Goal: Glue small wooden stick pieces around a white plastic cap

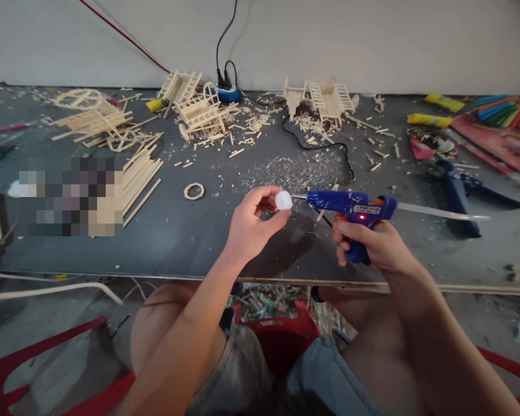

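My left hand (260, 222) pinches a small round white piece (283, 200) between thumb and fingers above the table. My right hand (375, 242) is wrapped round the handle of a blue glue gun (340, 203), whose red light is lit. The metal nozzle points left and reaches the white piece; whether they touch I cannot tell. A clear glue stick (442, 211) sticks out of the gun's back end. To the left of my left hand, a small ring of wooden pieces (194, 191) lies flat on the dark table.
Wooden stick models (201, 112) and a second pair (329, 101) stand at the back among scattered offcuts. Loose sticks (141, 179) lie left. A black cord (312, 147) runs to a blue power socket (225, 92). Dark blue pliers-like tool (457, 199) and yellow tubes (429, 120) lie right.
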A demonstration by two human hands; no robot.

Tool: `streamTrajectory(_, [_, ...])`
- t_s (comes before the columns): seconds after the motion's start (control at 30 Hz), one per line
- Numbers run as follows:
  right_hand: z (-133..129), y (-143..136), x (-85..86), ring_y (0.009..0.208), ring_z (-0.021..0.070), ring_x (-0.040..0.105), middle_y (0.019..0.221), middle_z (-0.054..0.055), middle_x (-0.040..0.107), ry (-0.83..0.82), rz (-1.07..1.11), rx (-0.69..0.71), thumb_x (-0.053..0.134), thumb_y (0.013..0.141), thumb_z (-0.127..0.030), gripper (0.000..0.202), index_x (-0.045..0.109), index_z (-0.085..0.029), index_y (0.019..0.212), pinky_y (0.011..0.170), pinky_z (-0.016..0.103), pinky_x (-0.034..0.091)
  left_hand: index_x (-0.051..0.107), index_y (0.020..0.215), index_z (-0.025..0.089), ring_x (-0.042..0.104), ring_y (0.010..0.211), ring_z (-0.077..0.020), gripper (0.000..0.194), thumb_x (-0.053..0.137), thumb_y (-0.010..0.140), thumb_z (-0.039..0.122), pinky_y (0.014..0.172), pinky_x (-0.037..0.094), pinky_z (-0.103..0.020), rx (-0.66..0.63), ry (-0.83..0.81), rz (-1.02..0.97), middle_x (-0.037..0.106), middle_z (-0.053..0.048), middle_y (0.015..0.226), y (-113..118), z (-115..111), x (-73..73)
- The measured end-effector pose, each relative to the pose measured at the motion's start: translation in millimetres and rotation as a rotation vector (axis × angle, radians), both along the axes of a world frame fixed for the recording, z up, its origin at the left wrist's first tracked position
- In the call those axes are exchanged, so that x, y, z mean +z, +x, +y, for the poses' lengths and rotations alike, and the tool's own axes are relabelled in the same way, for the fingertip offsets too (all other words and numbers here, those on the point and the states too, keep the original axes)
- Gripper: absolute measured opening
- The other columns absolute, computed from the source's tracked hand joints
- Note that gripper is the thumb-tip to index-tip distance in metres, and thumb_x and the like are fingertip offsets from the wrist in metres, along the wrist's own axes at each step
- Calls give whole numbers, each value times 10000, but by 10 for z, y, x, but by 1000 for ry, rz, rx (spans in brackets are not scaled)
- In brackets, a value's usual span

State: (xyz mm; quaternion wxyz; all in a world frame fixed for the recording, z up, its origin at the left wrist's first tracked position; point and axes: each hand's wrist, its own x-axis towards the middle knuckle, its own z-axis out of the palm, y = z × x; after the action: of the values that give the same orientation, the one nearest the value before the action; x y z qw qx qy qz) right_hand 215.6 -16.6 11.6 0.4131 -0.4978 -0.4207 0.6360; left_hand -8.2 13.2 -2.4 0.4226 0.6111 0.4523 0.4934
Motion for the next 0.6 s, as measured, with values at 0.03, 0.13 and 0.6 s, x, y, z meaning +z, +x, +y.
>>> streamTrajectory(0.03, [-1, 4, -1, 416, 121, 536, 573, -11, 554, -7, -10, 2, 754, 702, -378, 260, 623, -162, 640, 356, 282, 492, 617, 1046, 237, 598, 832, -165, 305, 716, 761, 280, 750, 518, -300, 1, 1, 0, 628, -53, 953, 0, -2, 2])
streamTrajectory(0.13, [0, 15, -4, 399, 118, 532, 537, -26, 511, -19, -22, 25, 749, 706, -382, 274, 618, -159, 615, 367, 284, 492, 617, 1052, 238, 590, 825, -165, 310, 715, 761, 283, 749, 516, -304, 7, 2, 6, 625, -54, 949, 2, -6, 5])
streamTrajectory(0.6, [-5, 46, -37, 405, 119, 530, 558, -33, 495, -33, -21, 30, 766, 695, -381, 272, 614, -156, 682, 377, 298, 497, 621, 1046, 241, 570, 818, -154, 307, 718, 754, 233, 737, 496, -288, 11, 55, 26, 612, -49, 954, -1, 7, -8])
